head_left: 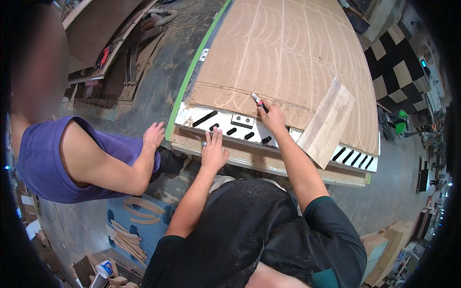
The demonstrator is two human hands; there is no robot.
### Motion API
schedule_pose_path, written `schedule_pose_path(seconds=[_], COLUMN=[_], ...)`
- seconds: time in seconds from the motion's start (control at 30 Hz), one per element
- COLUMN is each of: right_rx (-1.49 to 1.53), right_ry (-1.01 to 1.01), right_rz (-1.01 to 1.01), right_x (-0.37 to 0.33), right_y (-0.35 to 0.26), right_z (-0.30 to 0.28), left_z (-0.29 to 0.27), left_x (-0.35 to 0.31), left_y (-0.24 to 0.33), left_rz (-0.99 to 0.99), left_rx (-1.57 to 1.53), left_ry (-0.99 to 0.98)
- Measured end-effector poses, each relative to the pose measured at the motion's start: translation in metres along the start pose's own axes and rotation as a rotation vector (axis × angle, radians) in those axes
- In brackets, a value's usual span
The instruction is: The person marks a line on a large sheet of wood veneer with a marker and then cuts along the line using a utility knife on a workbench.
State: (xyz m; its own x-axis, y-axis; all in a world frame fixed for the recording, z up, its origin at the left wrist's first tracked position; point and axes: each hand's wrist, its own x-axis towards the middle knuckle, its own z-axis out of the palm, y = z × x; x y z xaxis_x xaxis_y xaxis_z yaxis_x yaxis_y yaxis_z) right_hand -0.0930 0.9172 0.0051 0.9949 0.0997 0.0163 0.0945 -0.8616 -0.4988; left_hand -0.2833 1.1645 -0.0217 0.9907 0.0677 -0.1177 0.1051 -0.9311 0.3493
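My right hand (272, 117) is closed around a red and black utility knife (256, 99), its silvery end pointing up and left over the brown cardboard sheet (288, 53). Along the sheet's near edge runs a white slotted strip (194, 116) with dark slanted openings. Fingers stretched out, my left hand (214, 150) lies against the strip's front face and grips nothing. Between the hands, a small dark-topped block (243, 120) with two round holes sits on the strip. Right of my right forearm, a wood-grain plank (329, 124) lies slanted across the cardboard and strip.
Close on my left stands a person in a purple sleeveless top (53, 161), one hand (154, 135) at the table's green-taped edge (185, 86). Curved wooden strips (127, 242) lie on a blue surface at lower left. A checkered black and wood panel (396, 62) stands at far right.
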Motion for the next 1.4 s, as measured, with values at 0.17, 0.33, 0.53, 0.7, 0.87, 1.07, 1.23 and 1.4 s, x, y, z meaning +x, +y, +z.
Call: schedule_pose_path(seconds=[0.17,0.33,0.53,0.7,0.87,1.07,1.23,1.4], right_rx=[-0.034,-0.048,-0.014,-0.043,0.016,-0.010,0.007,0.010], right_ry=[-0.126,-0.042,0.037,-0.037,0.035,-0.068,-0.101,-0.063], right_rz=[-0.001,0.007,-0.080,-0.127,-0.023,-0.080,-0.031,-0.086], right_x=[0.009,0.001,0.000,0.002,0.000,0.001,0.008,-0.001], right_y=[-0.001,-0.008,0.007,0.004,-0.003,0.004,0.008,-0.001], right_z=[-0.008,0.001,0.011,0.001,0.005,0.001,0.003,-0.001], left_z=[-0.010,-0.012,-0.012,-0.010,-0.009,-0.010,-0.013,-0.012], left_x=[-0.002,0.000,0.000,-0.003,-0.003,-0.003,-0.003,-0.004], left_y=[0.004,0.005,0.005,0.004,0.003,0.004,0.006,0.005], left_rz=[0.012,-0.025,-0.023,-0.033,-0.019,-0.019,-0.014,-0.020], left_rx=[-0.008,0.010,-0.003,-0.028,-0.045,-0.060,-0.062,-0.084], left_ry=[0.002,-0.047,-0.048,-0.029,-0.007,0.000,-0.001,0.000])
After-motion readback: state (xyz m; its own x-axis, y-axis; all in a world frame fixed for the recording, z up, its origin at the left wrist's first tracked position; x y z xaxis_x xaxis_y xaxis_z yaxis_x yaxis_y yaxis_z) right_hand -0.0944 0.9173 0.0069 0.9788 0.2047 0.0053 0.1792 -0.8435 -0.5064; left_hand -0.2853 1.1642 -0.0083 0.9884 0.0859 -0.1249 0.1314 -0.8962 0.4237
